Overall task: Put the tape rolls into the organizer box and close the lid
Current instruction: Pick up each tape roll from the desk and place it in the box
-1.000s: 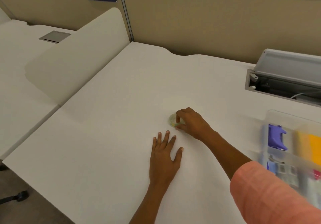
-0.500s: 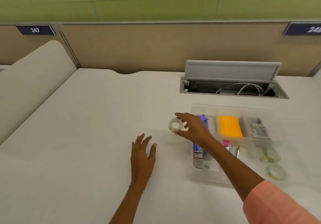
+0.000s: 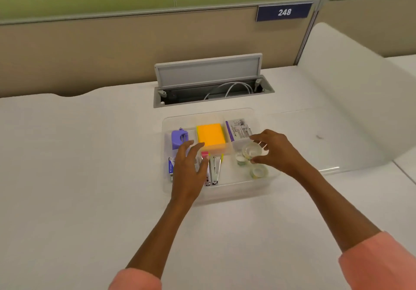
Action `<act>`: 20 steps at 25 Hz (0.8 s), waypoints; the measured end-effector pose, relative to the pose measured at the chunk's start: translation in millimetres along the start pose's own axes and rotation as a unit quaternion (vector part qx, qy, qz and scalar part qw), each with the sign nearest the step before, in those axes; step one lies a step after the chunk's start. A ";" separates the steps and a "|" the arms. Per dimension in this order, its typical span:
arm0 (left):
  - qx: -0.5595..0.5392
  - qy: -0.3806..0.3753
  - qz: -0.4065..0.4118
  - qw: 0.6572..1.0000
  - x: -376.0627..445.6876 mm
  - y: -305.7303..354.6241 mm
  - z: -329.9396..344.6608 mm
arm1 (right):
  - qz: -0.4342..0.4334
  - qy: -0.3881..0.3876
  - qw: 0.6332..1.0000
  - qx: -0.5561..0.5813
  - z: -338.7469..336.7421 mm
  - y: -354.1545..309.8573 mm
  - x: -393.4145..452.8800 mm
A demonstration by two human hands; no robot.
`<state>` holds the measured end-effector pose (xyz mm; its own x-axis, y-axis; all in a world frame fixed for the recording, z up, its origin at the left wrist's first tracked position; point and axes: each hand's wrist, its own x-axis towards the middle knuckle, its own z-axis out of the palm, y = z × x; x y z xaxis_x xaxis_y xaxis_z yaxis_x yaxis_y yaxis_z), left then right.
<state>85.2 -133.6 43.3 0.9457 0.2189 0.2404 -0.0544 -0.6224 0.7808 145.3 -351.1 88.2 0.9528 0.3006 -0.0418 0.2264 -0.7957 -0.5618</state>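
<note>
Between the right fingers: a clear tape roll [image 3: 251,150] is pinched by the right hand [image 3: 278,152], thumb below and fingers [image 3: 258,137] curled over the top; the grip is closed on the roll.
Below those fingers: the right-hand compartment of the organizer box [image 3: 225,191] is seen, with two more tape rolls lying in it, one [image 3: 241,159] just beneath the held roll and one [image 3: 258,171] nearer the wearer.
Left hand [image 3: 191,165]: it is held flat and spread over the left half of the box, nothing being grasped; whether the box is touched cannot be told.
Under and beyond the left fingers: a purple tool [image 3: 179,137], an orange pad [image 3: 211,135] and metal clips [image 3: 215,169] are seen.
Lid [image 3: 315,141]: a clear sheet is seen lying open on the desk [image 3: 78,177], well to the right of the right fingers.
Progress, as judged: two rolls are stowed, the third is about to be released, and closing of the lid is left to be done.
Loose rolls on the desk: none is seen.
</note>
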 end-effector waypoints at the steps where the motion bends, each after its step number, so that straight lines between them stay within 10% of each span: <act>1: 0.007 -0.002 0.007 1.000 0.1 2.6 5.4 | 0.002 -0.018 1.000 -0.014 2.3 5.1 -3.2; 20: 0.139 -0.070 0.042 0.987 13.5 19.2 51.6 | -0.027 -0.133 0.989 -0.058 27.0 18.3 1.4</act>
<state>113.5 -181.4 31.7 0.9777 0.0630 0.2005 -0.0637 -0.8202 0.5685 145.3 -351.0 55.6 0.8547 0.4606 -0.2392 0.3122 -0.8245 -0.4719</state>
